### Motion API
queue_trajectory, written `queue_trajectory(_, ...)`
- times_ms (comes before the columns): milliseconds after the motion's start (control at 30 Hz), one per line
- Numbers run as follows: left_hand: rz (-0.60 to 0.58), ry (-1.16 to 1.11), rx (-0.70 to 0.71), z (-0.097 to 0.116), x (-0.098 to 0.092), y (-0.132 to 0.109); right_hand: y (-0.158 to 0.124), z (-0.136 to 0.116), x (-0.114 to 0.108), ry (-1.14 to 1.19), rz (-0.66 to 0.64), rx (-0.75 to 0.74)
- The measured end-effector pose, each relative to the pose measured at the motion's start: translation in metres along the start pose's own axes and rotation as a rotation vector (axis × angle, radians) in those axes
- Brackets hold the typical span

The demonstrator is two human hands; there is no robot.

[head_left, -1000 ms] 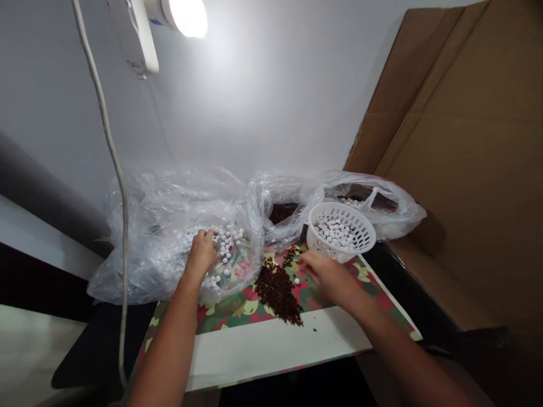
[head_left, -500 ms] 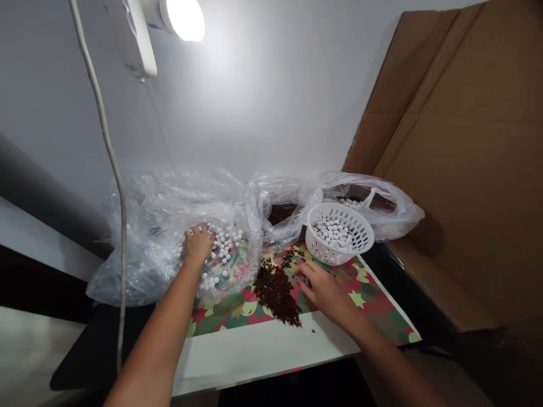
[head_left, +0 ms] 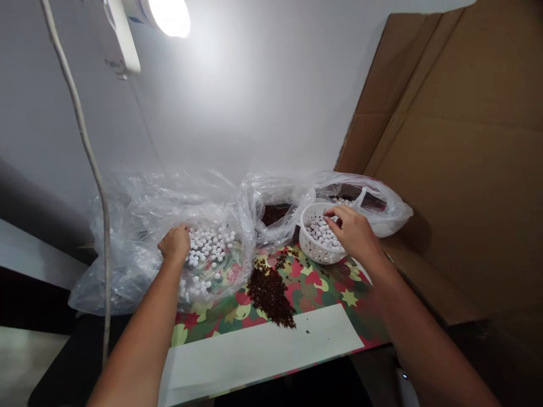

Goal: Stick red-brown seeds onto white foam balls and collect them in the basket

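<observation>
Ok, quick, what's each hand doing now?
Left hand: fingers curled beside the white balls; grip hidden, can't tell.
Right hand: partly open over the white plastic basket, nothing visible held.

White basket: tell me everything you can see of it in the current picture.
The white basket is round and open-topped, with rows of slots through its wall; it looks like plastic. It stands mouth up towards the far side of the leaf-patterned sheet, in front of the clear plastic bags. Many small white balls lie inside. The right hand is over its right side, hiding part of the rim; whether it touches the basket cannot be told.
</observation>
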State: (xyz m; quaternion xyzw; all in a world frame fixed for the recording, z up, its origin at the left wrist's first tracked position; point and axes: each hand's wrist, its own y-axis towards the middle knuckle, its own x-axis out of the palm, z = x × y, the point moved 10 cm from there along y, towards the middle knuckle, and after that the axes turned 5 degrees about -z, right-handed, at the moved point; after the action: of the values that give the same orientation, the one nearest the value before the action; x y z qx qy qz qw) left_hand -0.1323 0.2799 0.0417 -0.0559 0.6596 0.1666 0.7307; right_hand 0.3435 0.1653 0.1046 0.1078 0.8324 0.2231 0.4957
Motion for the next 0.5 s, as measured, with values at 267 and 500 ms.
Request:
queue_trajectory(267,-0.012,-1.366,-0.119,0.015,-0.019,-0.027,-0.061,-0.063,0.098,0.036,-0.401,-0.116)
queue_trajectory(500,-1.14,-2.241,-0.303,0.17,0.018,-0.178,-0.065,-0.029,0.16,-0.17,-0.461,-0.038)
